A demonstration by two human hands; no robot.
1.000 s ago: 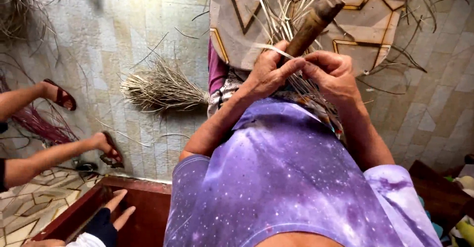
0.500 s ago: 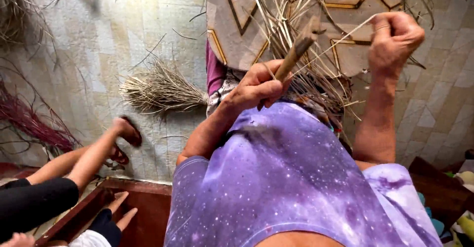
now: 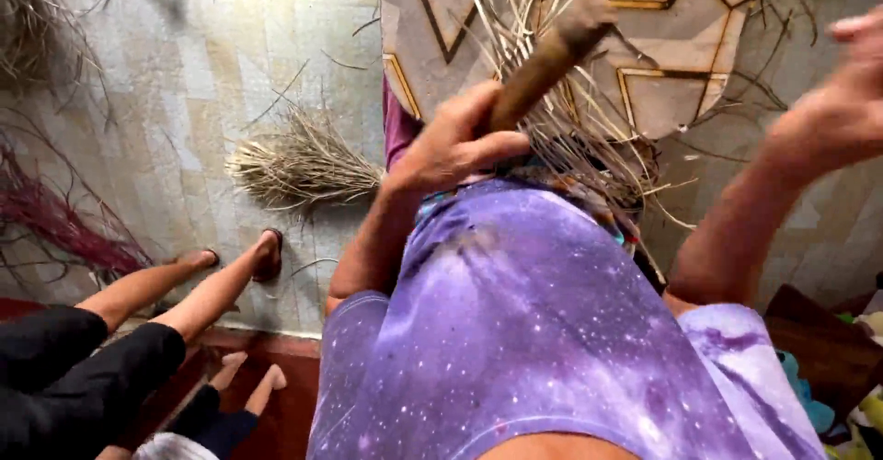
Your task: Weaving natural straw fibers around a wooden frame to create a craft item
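My left hand (image 3: 451, 143) is shut around a brown wooden stick (image 3: 543, 60) at the point where a bundle of dry straw strips (image 3: 589, 147) is gathered against it, just above my lap. The stick tilts up and away to the right. My right hand (image 3: 832, 110) is raised far to the right, well clear of the bundle, and blurred by motion. I cannot make out whether it grips a strip. My purple speckled shirt (image 3: 533, 331) hides the lower end of the bundle.
A beige cushion with gold line patterns (image 3: 671, 18) lies under the straw. A small straw brush (image 3: 299, 166) rests on the tiled floor, with reddish fibres (image 3: 55, 225) at far left. Another person's bare legs (image 3: 184, 285) stretch in from the left above a dark red wooden edge (image 3: 276, 345).
My right hand left the stick and swung up and out to the far right, first drawing a pale strip. My left hand kept its grip. The other person's legs shifted right.
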